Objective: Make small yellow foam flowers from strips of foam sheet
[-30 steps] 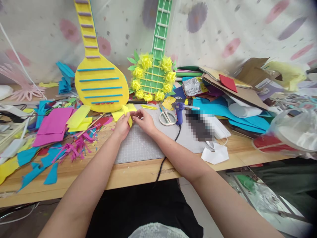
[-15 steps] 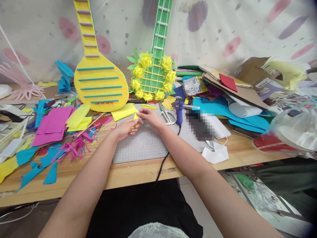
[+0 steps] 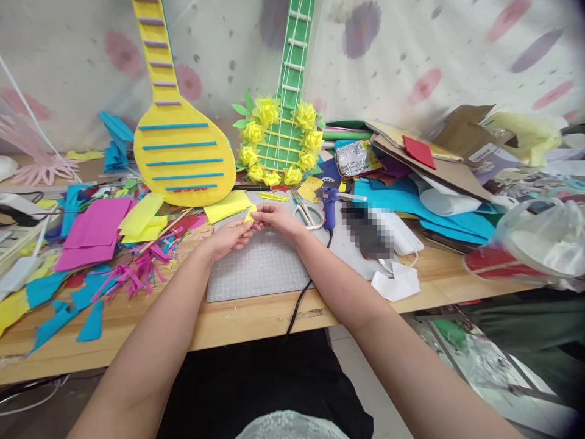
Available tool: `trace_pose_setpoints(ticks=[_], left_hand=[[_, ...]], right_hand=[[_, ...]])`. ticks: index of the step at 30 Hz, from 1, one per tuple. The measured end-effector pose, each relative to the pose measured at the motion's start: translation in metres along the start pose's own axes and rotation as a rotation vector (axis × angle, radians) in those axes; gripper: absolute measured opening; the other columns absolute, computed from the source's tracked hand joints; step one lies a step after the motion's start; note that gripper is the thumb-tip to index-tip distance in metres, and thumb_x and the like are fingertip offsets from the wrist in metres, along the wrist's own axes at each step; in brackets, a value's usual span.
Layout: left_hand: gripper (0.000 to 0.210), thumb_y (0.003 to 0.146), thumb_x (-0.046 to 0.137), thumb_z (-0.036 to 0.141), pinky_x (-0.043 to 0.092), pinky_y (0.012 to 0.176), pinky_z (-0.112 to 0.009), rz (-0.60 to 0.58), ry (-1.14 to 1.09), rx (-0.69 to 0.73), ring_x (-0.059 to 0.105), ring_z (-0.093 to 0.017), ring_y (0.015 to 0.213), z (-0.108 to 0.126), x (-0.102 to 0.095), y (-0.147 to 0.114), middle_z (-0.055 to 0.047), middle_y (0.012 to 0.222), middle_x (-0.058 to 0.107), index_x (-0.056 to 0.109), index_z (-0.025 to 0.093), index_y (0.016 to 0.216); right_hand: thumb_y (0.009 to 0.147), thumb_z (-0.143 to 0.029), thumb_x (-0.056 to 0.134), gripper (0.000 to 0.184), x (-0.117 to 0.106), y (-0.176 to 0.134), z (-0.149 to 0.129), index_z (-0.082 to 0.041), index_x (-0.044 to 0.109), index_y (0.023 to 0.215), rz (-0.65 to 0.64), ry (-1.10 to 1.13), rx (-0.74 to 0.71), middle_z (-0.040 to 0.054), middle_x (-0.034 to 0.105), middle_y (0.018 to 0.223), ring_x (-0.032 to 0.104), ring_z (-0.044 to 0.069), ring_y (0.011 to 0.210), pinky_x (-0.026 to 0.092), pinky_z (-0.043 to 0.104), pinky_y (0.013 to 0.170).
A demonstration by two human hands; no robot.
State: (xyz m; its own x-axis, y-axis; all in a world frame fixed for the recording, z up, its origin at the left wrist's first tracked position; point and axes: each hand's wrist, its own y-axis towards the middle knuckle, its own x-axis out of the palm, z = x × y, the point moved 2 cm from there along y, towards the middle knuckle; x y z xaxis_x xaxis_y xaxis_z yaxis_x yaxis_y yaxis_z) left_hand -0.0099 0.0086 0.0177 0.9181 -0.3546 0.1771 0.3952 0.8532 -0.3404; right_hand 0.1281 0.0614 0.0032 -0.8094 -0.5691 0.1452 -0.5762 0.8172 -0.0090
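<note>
Wooden table [image 3: 256, 320] takes up most of your view, buried in felt scraps, with a yellow foam guitar [image 3: 183, 155] and a green guitar [image 3: 286, 131] ringed with yellow flowers both propped against the flowery curtain at the back. Cardboard and teal sheets [image 3: 425, 204] are piled on your right, pink felt sheets [image 3: 94, 231] and teal offcuts on your left. Right in front of you sits the grey cutting mat [image 3: 260, 268], and both your hands meet over its far edge. Beside them, on the mat's far left corner, lies a flat yellow sheet [image 3: 226, 206]. Just right of your hands you've got white-handled scissors [image 3: 308, 214] and a purple glue gun [image 3: 329, 204] standing on the mat, its black cord running off the table's front edge. Your left hand [image 3: 231, 235] has fingers curled in, pinching the lower end of a small yellow foam strip [image 3: 250, 213]. Your right hand [image 3: 276, 218] pinches the same strip from the other side, thumb and fingertips closed on it. So the strip is held between both hands, slightly above the mat, near that yellow sheet.
</note>
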Motion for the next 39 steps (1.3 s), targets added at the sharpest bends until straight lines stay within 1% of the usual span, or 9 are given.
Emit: trace_pose_setpoints(ticks=[5,10,13,16,18,21,25,32,39], left_hand=[[0.022,0.085,0.051,0.035,0.014,0.037,-0.012,0.007,0.045,-0.025,0.021,-0.001,0.041,0.0,-0.0009,-0.0011,0.007,0.058,0.028,0.054,0.013,0.085],[0.022,0.086,0.05,0.034,0.016,0.036,-0.011,0.01,0.041,-0.016,0.025,-0.001,0.041,-0.0015,-0.0011,-0.0005,0.005,0.061,0.036,0.054,0.012,0.084],[0.023,0.086,0.05,0.034,0.015,0.035,-0.011,-0.045,-0.017,-0.046,0.022,-0.001,0.041,-0.0022,-0.0017,-0.0005,0.006,0.059,0.033,0.055,0.012,0.086],[0.028,0.087,0.047,0.036,0.016,0.034,-0.01,-0.132,-0.132,-0.095,0.02,-0.002,0.042,-0.0025,-0.0033,-0.0007,0.006,0.059,0.028,0.058,0.01,0.091],[0.03,0.088,0.046,0.036,0.019,0.034,-0.011,-0.185,-0.207,-0.121,0.023,-0.003,0.043,-0.003,-0.0045,-0.0008,0.005,0.06,0.029,0.059,0.009,0.094],[0.026,0.088,0.047,0.03,0.029,0.039,-0.012,-0.227,-0.27,-0.131,0.034,-0.004,0.049,-0.0043,-0.006,-0.0005,0.002,0.064,0.036,0.059,0.009,0.098],[0.021,0.087,0.048,0.023,0.035,0.043,-0.013,-0.203,-0.266,-0.122,0.042,-0.005,0.056,-0.0052,-0.0073,0.0003,-0.001,0.069,0.042,0.058,0.009,0.099],[0.021,0.09,0.04,0.019,0.024,0.037,-0.01,-0.171,-0.293,-0.175,0.03,-0.002,0.045,-0.0018,-0.0041,-0.0014,0.004,0.06,0.034,0.057,0.006,0.094],[0.02,0.088,0.044,0.017,0.025,0.037,-0.011,-0.181,-0.295,-0.167,0.031,-0.003,0.045,-0.0047,-0.0075,0.0006,0.005,0.059,0.031,0.058,0.006,0.097]], right_hand=[[0.055,-0.042,0.077,0.038,-0.0067,0.0028,-0.0004,-0.014,0.06,0.073,0.111,0.044,-0.01,-0.0037,0.057,0.062,0.048,0.005,0.054,0.039,0.021,0.055],[0.054,-0.043,0.078,0.04,-0.0071,0.0024,-0.0007,-0.015,0.06,0.076,0.084,0.011,0.001,-0.0053,0.055,0.06,0.044,0.004,0.052,0.034,0.019,0.051],[0.057,-0.046,0.075,0.038,-0.0044,0.001,0.0008,-0.014,0.057,0.069,0.029,-0.05,0.025,-0.0056,0.052,0.053,0.043,0.004,0.049,0.031,0.018,0.048],[0.061,-0.048,0.073,0.038,-0.0029,0.0003,0.0014,-0.015,0.056,0.067,0.022,-0.07,0.026,-0.0052,0.052,0.049,0.045,0.004,0.048,0.032,0.018,0.048],[0.061,-0.048,0.073,0.038,-0.0026,0.0003,0.0012,-0.014,0.056,0.067,0.035,-0.069,0.026,-0.0046,0.054,0.051,0.046,0.004,0.048,0.033,0.018,0.048],[0.058,-0.047,0.074,0.038,-0.0025,0.0006,0.0006,-0.014,0.057,0.067,0.059,-0.051,0.03,-0.0036,0.057,0.055,0.046,0.004,0.048,0.035,0.018,0.048],[0.055,-0.043,0.077,0.038,-0.0021,0.0011,0.0009,-0.014,0.058,0.07,0.059,-0.01,0.042,-0.0036,0.059,0.058,0.049,0.004,0.049,0.038,0.019,0.05],[0.056,-0.041,0.077,0.038,-0.0008,0.002,0.0019,-0.014,0.057,0.072,0.055,0.01,0.019,-0.0055,0.056,0.056,0.048,0.004,0.049,0.038,0.019,0.051],[0.056,-0.04,0.077,0.039,0.0008,0.0002,0.0005,-0.015,0.056,0.078,0.095,0.039,-0.006,-0.0046,0.058,0.063,0.049,0.004,0.052,0.04,0.019,0.054]])
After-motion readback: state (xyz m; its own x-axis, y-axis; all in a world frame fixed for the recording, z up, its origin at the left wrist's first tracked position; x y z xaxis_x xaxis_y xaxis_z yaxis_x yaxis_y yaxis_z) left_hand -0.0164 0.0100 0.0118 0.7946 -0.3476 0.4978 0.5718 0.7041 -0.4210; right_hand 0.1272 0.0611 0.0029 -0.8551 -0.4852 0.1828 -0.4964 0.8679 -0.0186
